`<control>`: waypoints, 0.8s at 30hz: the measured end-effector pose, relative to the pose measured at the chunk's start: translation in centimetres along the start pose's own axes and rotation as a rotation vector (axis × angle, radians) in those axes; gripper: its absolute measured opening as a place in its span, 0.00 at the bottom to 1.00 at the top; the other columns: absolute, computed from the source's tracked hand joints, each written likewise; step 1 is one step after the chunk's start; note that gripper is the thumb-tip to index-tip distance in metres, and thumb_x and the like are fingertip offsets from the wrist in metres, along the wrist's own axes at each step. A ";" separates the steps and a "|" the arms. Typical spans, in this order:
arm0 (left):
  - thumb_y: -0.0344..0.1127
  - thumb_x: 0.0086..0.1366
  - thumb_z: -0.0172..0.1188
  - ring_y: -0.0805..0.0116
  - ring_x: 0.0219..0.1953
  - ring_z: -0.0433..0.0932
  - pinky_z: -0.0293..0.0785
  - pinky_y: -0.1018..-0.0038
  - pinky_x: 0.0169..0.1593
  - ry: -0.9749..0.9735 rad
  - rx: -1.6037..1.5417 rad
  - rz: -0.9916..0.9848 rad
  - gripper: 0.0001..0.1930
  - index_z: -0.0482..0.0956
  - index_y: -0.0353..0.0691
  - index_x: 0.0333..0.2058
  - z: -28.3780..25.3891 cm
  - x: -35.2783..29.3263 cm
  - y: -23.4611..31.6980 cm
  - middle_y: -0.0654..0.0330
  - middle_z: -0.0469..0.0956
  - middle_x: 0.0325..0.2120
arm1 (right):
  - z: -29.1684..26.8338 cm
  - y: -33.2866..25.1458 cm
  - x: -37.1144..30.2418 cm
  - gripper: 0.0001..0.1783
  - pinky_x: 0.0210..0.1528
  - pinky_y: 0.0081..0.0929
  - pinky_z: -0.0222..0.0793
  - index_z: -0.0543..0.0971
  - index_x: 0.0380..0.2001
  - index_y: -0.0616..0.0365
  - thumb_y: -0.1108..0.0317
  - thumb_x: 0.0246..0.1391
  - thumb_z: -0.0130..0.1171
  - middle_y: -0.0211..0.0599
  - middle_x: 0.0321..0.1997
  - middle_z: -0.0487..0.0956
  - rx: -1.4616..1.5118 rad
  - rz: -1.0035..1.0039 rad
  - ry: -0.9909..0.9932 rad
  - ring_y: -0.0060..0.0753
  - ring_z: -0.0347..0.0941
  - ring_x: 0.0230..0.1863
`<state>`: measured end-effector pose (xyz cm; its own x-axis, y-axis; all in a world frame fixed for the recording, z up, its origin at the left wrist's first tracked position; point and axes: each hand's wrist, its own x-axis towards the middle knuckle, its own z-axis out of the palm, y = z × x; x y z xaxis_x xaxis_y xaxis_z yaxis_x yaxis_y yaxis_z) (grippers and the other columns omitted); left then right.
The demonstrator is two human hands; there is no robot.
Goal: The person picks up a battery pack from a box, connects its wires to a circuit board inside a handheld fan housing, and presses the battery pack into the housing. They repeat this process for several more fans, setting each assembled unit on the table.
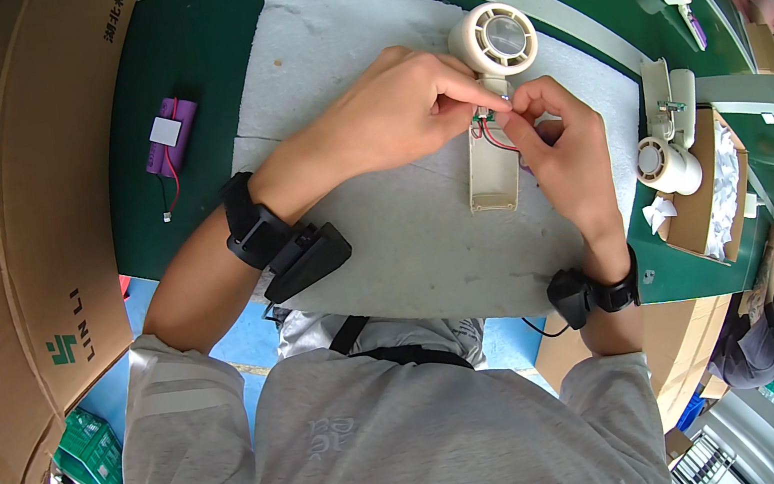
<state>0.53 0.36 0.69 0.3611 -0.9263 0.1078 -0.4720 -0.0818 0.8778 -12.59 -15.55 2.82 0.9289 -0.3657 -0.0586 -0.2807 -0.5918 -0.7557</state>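
Both hands (479, 116) pinch wires at fan handle (494, 169), btwn fingertips, on mat (379, 253).

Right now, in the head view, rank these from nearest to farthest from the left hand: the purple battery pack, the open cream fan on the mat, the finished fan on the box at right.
1. Open cream fan: under the left hand, fingertips on its wiring.
2. Purple battery pack: off to the left, on the green table.
3. Finished fan: at right, past the right hand.

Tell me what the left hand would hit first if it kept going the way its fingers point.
Probably the right hand: the left hand points rightward over the open cream plastic fan handle, fingertips almost meeting; depth is unclear.
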 end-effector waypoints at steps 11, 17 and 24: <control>0.21 0.56 0.57 0.73 0.37 0.74 0.71 0.79 0.38 0.085 -0.213 0.037 0.18 0.80 0.41 0.45 0.2 -0.2 -0.8 0.61 0.75 0.41 | -2.9 0.9 -0.2 0.34 0.30 0.17 0.66 0.65 0.52 0.59 0.76 0.41 0.67 0.36 0.47 0.65 0.550 -0.045 -0.458 0.24 0.70 0.38; 0.25 0.54 0.58 0.70 0.32 0.75 0.74 0.75 0.38 0.184 -0.242 0.002 0.16 0.80 0.41 0.43 0.3 0.2 -0.6 0.60 0.77 0.38 | -3.6 0.7 0.3 0.27 0.30 0.18 0.70 0.68 0.51 0.60 0.76 0.46 0.63 0.38 0.44 0.72 0.509 0.085 -0.291 0.28 0.76 0.35; 0.27 0.52 0.58 0.70 0.29 0.75 0.75 0.74 0.38 0.199 -0.262 -0.061 0.15 0.81 0.42 0.41 0.3 0.2 -0.5 0.59 0.79 0.37 | -3.5 -0.5 0.4 0.15 0.30 0.22 0.73 0.77 0.44 0.57 0.71 0.51 0.62 0.37 0.37 0.81 -0.005 0.269 -0.092 0.28 0.78 0.26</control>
<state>0.62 0.07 0.16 0.5442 -0.8307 0.1174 -0.2311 -0.0138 0.9728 -12.88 -17.88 5.43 0.8386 -0.4439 -0.3159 -0.5214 -0.4858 -0.7015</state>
